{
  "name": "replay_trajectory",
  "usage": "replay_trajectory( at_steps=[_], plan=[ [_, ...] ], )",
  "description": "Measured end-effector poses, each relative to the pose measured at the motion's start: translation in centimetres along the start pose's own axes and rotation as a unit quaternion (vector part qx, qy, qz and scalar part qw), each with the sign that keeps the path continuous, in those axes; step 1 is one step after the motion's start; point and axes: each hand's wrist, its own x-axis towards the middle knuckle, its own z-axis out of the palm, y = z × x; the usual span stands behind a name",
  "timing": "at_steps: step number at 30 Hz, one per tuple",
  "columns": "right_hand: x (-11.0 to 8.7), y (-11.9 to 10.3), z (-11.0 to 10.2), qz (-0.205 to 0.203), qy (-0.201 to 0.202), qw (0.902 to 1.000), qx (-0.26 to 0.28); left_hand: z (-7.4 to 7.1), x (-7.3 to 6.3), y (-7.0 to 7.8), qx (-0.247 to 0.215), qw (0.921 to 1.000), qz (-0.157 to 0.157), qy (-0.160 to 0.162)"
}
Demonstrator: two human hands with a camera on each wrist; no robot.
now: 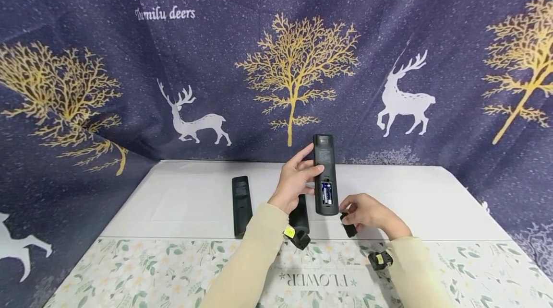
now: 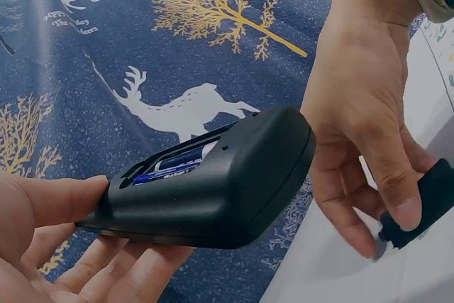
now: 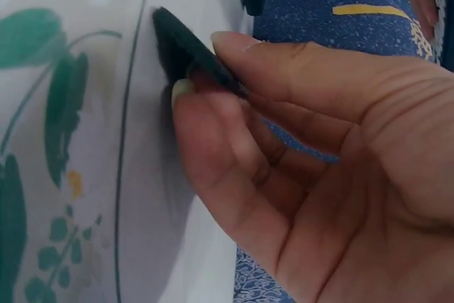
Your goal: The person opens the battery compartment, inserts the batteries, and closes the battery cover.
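Note:
My left hand [image 1: 298,178] grips a black remote control [image 1: 325,159] by its side, its back turned toward me. The battery compartment lies uncovered, with blue-and-silver batteries [image 1: 327,194] inside. In the left wrist view, the thumb presses along one edge of the remote [image 2: 262,182] and the other fingers support it from beneath. Just right of the remote's lower end, my right hand [image 1: 367,213] pinches a small black battery cover [image 1: 348,225] between thumb and fingers. The right wrist view shows this cover [image 3: 195,51] tilted close over the white tabletop.
A second black remote [image 1: 242,207] lies back-up on the table at left. Another dark remote [image 1: 299,214] lies partly hidden behind my left wrist. A floral mat [image 1: 173,269] covers the near part of the white table [image 1: 190,193]. A patterned blue cloth [image 1: 224,58] hangs behind.

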Motion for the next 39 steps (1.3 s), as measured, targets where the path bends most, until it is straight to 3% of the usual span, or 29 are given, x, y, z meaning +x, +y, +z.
replay_trajectory(
  at_steps=[4, 8, 14, 20, 30, 39],
  plan=[
    [-0.2, -0.1, -0.5, -0.021, 0.022, 0.9995, -0.004, -0.1, 0.0, 0.0, -0.001, 1.0000, -0.001, 0.003],
    [-0.3, -0.6, -1.2, -0.046, 0.084, 0.9953, 0.015, -0.1, 0.1, 0.0, -0.002, 1.0000, 0.000, 0.002],
    [-0.9, -2.1, -2.3, -0.113, 0.161, 0.9771, 0.081, -0.2, 0.1, 0.1, 0.001, 1.0000, 0.004, 0.000],
    [-1.5, -3.2, -2.6, -0.143, 0.212, 0.9632, 0.081, -0.1, 0.2, 0.0, 0.002, 1.0000, 0.004, 0.001],
    [-2.4, -4.5, -2.7, -0.176, 0.227, 0.9486, 0.134, -0.2, 0.2, 0.2, 0.006, 0.9999, 0.008, 0.003],
    [-2.4, -5.1, -2.4, -0.181, 0.212, 0.9516, 0.130, -0.2, 0.1, 0.5, 0.004, 1.0000, 0.005, 0.003]
  ],
)
